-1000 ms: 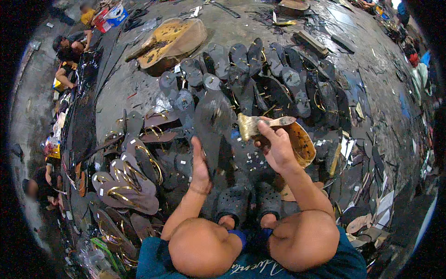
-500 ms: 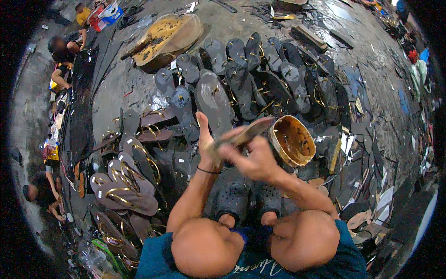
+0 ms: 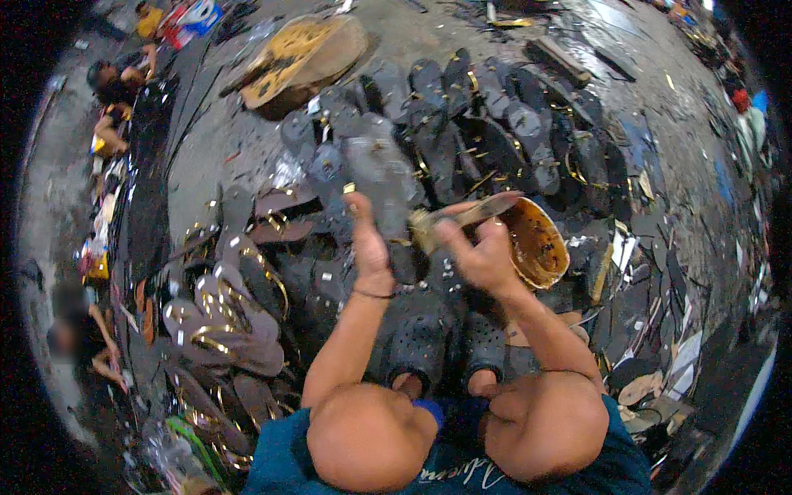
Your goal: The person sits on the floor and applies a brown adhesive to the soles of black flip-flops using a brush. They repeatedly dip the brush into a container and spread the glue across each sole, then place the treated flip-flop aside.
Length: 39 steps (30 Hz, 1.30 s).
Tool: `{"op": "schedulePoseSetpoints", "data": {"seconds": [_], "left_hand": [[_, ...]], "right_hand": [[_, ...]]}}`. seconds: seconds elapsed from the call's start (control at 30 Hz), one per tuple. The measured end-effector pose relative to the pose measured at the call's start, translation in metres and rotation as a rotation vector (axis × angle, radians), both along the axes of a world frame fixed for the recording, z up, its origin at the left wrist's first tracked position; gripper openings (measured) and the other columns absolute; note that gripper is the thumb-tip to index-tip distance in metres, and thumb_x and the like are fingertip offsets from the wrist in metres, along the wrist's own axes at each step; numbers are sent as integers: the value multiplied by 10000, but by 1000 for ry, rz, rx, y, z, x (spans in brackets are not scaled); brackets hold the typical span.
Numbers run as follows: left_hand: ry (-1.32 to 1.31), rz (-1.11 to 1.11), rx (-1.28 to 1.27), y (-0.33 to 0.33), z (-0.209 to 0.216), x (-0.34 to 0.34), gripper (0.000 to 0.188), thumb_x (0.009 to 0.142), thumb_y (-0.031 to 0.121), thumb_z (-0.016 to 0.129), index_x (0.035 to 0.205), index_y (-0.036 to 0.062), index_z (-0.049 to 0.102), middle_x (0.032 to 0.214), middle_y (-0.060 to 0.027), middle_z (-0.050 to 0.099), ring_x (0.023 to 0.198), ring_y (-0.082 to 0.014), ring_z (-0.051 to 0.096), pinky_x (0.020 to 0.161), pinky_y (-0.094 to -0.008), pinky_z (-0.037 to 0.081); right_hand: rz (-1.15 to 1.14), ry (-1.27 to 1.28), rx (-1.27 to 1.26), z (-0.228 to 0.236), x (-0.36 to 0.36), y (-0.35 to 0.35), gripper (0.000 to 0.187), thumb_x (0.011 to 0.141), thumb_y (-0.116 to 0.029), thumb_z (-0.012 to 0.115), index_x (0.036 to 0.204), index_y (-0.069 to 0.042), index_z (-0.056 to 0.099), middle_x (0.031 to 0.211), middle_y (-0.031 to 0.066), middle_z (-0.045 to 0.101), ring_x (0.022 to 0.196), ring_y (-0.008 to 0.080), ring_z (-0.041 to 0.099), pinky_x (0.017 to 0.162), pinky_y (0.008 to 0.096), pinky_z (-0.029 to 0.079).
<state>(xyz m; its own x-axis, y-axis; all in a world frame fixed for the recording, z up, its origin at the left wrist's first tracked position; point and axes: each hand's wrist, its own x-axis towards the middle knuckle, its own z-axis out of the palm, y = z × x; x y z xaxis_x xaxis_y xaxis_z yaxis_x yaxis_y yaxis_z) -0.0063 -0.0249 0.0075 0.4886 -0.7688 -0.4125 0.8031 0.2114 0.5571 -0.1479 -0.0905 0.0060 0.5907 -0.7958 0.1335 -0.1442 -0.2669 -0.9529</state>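
Observation:
My left hand (image 3: 371, 252) holds a dark grey sandal sole (image 3: 378, 173) by its near end, thumb up along the left side. The sole is smeared by motion. In my right hand (image 3: 487, 260) is a flat brush, its pale bristles (image 3: 422, 231) pointing left toward the sole and its handle (image 3: 488, 209) slanting up to the right. Whether the bristles touch the sole cannot be made out. Just right of my right hand stands a tub (image 3: 563, 252) with amber-brown, glue-like residue and dark specks inside.
Beyond my hands, several dark sandals (image 3: 540, 165) lie in rows. Finished-looking sandals with gold straps (image 3: 223, 330) are piled at left. A larger stained container (image 3: 342, 49) lies at the back. Scraps (image 3: 685, 355) litter the right. Other people (image 3: 107, 124) sit at far left.
My right hand has moved right with the brush, away from my left hand. The bristles, blurred against the left hand before, now show in the gap between the hands.

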Motion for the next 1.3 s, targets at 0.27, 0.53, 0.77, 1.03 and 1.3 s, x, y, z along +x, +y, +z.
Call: {"op": "schedulePoseSetpoints", "data": {"seconds": [0.27, 0.53, 0.77, 1.03, 1.3], "left_hand": [[127, 12, -62, 7, -9, 14, 656, 866, 674, 489, 1102, 71, 593, 1002, -48, 658, 830, -200, 657, 719, -349, 570], [-614, 113, 343, -2, -99, 105, 281, 914, 284, 644, 1106, 85, 591, 1055, -8, 600, 914, -129, 558, 777, -305, 501], [-807, 114, 1341, 51, -231, 320, 1033, 705, 483, 792, 1268, -249, 331, 1374, -341, 369, 1222, -394, 464, 999, -461, 409], [-852, 109, 1828, -18, -241, 276, 734, 766, 428, 737, 1153, -141, 482, 1283, -304, 372, 1126, -350, 454, 891, -421, 446], [-950, 174, 605, 113, -143, 231, 281, 833, -10, 608, 1102, -20, 528, 1043, -114, 571, 959, -180, 551, 823, -325, 486]], "right_hand": [[377, 309, 541, -22, -38, -13, 247, 905, -214, 666, 996, 15, 686, 944, 50, 697, 854, 128, 622, 782, 283, 490], [-330, -128, 587, -43, -72, -157, 207, 882, -225, 659, 883, -18, 644, 838, 83, 667, 729, 167, 625, 682, 340, 532], [-501, -345, 739, -47, -49, -314, 200, 898, -173, 608, 966, 15, 608, 914, 116, 672, 771, 222, 657, 690, 349, 552], [-623, -136, 706, -82, -104, -285, 389, 906, -365, 649, 1042, -1, 632, 960, 76, 631, 816, 180, 596, 693, 360, 499], [-243, 432, -143, -63, -139, -108, 331, 861, -283, 677, 1050, -15, 636, 905, 183, 682, 829, 310, 676, 733, 391, 527]]}}
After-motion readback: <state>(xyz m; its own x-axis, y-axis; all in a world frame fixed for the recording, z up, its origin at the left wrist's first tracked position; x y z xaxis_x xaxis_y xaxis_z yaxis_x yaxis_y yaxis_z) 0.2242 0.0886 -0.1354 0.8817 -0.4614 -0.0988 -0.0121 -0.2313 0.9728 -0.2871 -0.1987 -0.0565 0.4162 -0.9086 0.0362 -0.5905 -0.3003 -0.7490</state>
